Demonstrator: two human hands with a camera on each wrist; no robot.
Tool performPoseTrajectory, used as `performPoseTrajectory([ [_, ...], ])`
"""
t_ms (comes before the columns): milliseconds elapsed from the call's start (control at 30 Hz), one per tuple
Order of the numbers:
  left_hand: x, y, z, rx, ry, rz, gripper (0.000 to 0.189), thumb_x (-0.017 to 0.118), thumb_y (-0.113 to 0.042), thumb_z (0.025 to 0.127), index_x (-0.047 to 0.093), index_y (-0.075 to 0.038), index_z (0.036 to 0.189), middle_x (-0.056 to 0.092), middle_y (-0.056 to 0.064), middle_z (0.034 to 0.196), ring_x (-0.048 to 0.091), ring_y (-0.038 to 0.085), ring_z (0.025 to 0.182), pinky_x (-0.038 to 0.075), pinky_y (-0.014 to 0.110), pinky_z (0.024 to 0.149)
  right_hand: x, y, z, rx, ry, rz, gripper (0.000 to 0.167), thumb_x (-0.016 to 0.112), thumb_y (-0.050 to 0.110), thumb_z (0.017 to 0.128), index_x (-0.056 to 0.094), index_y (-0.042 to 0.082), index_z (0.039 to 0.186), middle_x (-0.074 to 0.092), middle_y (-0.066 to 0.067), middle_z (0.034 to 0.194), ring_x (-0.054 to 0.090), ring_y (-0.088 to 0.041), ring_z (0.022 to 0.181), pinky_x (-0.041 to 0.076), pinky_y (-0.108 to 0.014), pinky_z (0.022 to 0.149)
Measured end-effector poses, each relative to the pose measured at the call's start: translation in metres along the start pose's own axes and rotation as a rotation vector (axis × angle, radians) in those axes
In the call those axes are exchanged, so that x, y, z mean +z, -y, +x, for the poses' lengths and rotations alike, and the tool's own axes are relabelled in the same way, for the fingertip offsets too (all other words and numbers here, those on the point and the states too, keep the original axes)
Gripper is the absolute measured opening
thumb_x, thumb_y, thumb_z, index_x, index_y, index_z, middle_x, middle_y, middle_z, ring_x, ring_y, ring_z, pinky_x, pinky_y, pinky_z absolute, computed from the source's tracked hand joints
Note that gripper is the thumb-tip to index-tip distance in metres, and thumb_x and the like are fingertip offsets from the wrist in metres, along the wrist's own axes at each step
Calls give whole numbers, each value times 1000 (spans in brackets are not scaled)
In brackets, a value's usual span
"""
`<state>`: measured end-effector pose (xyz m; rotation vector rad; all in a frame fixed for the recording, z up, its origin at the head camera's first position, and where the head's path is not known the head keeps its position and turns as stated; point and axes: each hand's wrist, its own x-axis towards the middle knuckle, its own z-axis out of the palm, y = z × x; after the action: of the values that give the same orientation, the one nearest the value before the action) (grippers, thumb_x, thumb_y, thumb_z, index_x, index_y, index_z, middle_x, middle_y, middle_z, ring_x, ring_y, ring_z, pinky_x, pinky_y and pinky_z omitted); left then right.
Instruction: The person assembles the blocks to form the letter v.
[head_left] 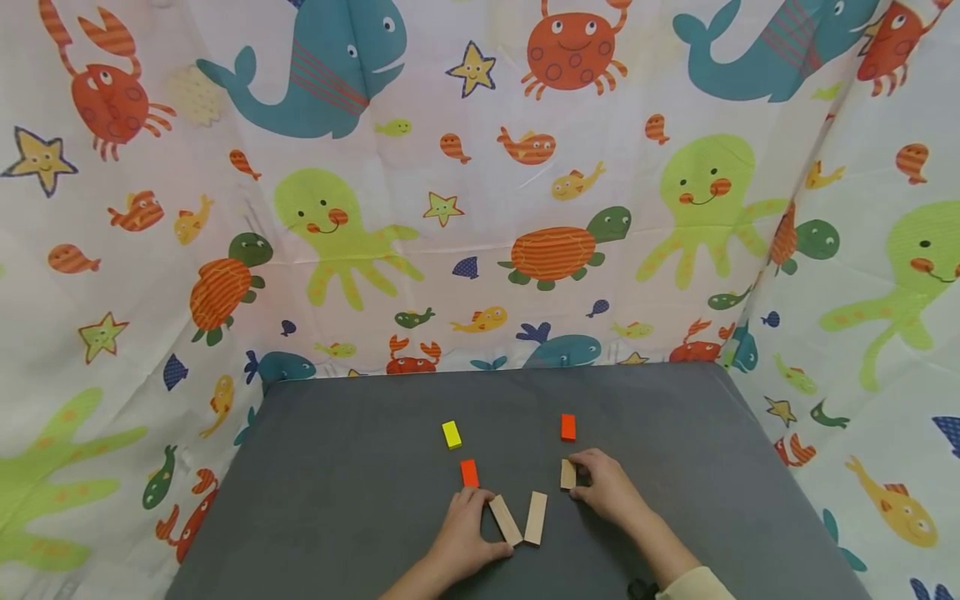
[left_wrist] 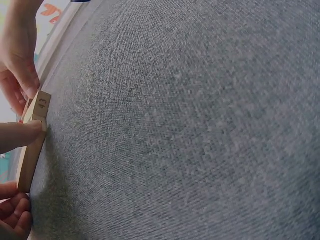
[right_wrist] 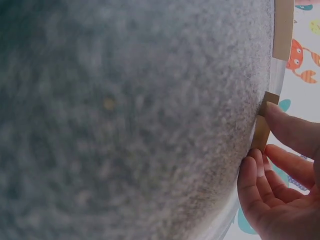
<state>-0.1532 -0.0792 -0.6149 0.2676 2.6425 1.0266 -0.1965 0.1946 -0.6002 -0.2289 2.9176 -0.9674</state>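
Note:
My left hand [head_left: 463, 533] pinches a plain wooden block [head_left: 506, 520] lengthwise between thumb and fingers; the block lies slanted on the grey cloth. Just to its right lies a second plain wooden block [head_left: 536, 518], leaning the other way, their near ends close together. In the left wrist view, a wooden block end [left_wrist: 42, 104] marked "43" shows beyond the left thumb. My right hand [head_left: 609, 487] grips a shorter-looking wooden block [head_left: 568, 474] by its ends, near the cloth. Beyond that block lies an orange block [head_left: 568, 427]. Another orange block [head_left: 469, 473] lies just past the left fingers.
A yellow block [head_left: 452, 434] lies farther back on the left. The grey cloth-covered table [head_left: 337, 467] ends at a curtain [head_left: 465, 250] printed with sea animals, which stands behind it and along both sides. Something small and black [head_left: 642, 589] shows by the right sleeve.

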Motion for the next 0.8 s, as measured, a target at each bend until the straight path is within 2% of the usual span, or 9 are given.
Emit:
performPoseTrajectory([
  [333, -1, -1, -1, 6, -4, 6, 76, 94, -41, 67, 59, -12, 127, 52, 3, 125, 49, 25, 114, 48, 51, 97, -2, 0, 0, 27, -16, -3, 49, 90, 10, 72, 72, 4, 116, 65, -7, 105, 61, -19, 91, 51, -41, 81],
  [633, 1, 1, 0, 9, -17, 7, 76, 94, -41, 66, 59, -12, 126, 52, 4, 125, 49, 26, 114, 48, 52, 97, -6, 5, 0, 33, -31, 15, 47, 91, 13, 72, 72, 5, 114, 66, -7, 107, 63, -21, 94, 53, -43, 85],
  [800, 1, 2, 0, 7, -10, -2, 76, 94, -42, 66, 59, -12, 126, 52, 4, 125, 49, 25, 113, 48, 51, 96, -8, 9, 2, 49, -13, 24, 49, 92, 14, 71, 72, 5, 115, 66, -8, 108, 64, -20, 94, 55, -41, 82],
])
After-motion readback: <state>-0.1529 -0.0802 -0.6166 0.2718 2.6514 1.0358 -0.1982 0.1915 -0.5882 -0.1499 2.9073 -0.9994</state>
